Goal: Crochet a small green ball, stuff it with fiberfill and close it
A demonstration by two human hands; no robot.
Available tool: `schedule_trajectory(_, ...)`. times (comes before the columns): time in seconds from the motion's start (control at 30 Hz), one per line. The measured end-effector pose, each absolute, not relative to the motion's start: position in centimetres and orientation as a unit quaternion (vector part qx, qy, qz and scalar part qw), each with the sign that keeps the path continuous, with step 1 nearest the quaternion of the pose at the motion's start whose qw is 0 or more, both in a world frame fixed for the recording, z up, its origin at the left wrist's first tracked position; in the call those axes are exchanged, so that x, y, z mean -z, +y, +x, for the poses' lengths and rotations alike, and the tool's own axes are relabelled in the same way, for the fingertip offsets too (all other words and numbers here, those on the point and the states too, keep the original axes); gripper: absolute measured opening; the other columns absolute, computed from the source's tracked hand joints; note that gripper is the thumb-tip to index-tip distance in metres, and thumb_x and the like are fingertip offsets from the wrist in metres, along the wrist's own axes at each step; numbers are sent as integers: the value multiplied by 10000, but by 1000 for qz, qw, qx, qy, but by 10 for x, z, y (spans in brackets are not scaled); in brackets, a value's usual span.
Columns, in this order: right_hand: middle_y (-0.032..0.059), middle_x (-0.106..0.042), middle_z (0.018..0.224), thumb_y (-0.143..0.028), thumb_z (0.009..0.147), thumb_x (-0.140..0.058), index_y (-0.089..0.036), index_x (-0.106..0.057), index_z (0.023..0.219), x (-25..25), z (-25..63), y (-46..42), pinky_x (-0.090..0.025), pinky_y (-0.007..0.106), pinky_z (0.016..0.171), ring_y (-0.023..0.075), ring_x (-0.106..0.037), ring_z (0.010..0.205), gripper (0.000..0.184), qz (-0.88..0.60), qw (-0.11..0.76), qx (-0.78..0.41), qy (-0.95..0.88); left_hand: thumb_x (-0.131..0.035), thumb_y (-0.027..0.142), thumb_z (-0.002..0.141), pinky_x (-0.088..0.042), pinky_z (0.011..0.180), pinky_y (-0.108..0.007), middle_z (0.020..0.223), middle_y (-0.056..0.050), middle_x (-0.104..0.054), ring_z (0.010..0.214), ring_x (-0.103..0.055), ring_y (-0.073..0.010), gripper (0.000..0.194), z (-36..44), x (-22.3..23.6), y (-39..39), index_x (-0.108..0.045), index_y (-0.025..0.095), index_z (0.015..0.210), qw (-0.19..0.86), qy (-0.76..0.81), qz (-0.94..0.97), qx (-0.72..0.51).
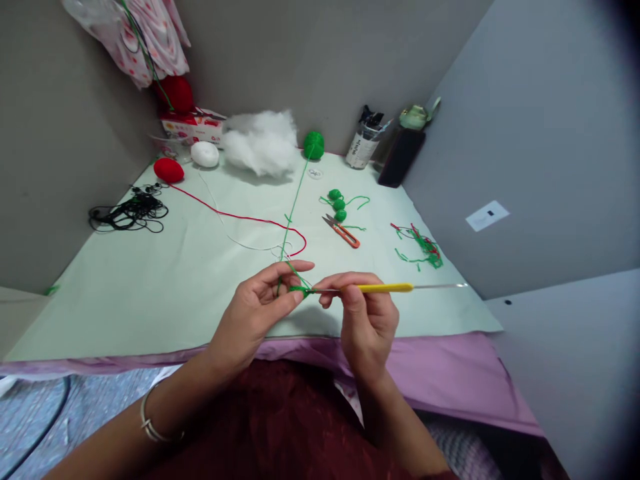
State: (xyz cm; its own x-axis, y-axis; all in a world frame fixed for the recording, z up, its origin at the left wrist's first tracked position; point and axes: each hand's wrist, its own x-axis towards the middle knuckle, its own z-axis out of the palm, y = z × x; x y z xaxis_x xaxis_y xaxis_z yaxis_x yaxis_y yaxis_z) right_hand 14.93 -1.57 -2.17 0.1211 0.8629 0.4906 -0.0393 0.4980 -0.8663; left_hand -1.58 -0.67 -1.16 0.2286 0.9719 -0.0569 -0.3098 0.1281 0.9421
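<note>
My left hand [265, 300] pinches a small piece of green crochet work [301, 291] between thumb and fingers. Green yarn [296, 193] runs from that hand back to a green yarn ball [314, 145] by the wall. In my right hand [367, 313] is a crochet hook [387, 288] with a yellow handle, held level, its metal tip meeting the green piece. The hook's other thin metal end points right. The exact stitch at the tip is too small to make out. Red yarn [240, 217] and thin white yarn [225, 230] trail to near my left fingers.
Orange thread snips [343, 232] lie beyond my hands, beside small green crocheted balls [339, 205]. Yarn scraps [425, 247] lie at right, black cord [135, 210] at left. White stuffing [263, 143], a red ball [169, 170], a white ball [205, 155], a pen cup [362, 148] and a dark bottle [401, 157] stand farther back.
</note>
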Motion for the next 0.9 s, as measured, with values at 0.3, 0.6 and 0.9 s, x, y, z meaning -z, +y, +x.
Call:
schedule_trajectory(0.3,15,-751,987,-115,1046,-525,-257,-714,1117,22,150,-15,-566,301,724,129,-681,800,247,-367,628,-262,-635,-793,274,907,-400,784,-248,898,11,-611,841,-508,-134,285,-17,16,-3,-806,346,1183,630,393,467,-479)
schedule_trajectory(0.6,95,-749,1070,-71,965,-628,-244,-742,1212,33,150,-14,-605,349,785,215,-713,987,322,-350,567,19,-746,-868,298,816,-430,649,-193,669,75,-487,544,-286,-55,481,-10,0,-2,-775,219,1281,781,339,274,-448)
schedule_trajectory(0.9,19,-741,905,-252,1022,-626,-261,-793,994,23,145,-4,-529,299,675,136,-642,725,170,-354,664,-401,-522,-853,253,832,-457,906,-221,947,-14,-697,917,-606,-127,387,-12,2,2,-795,241,1215,757,332,304,-473)
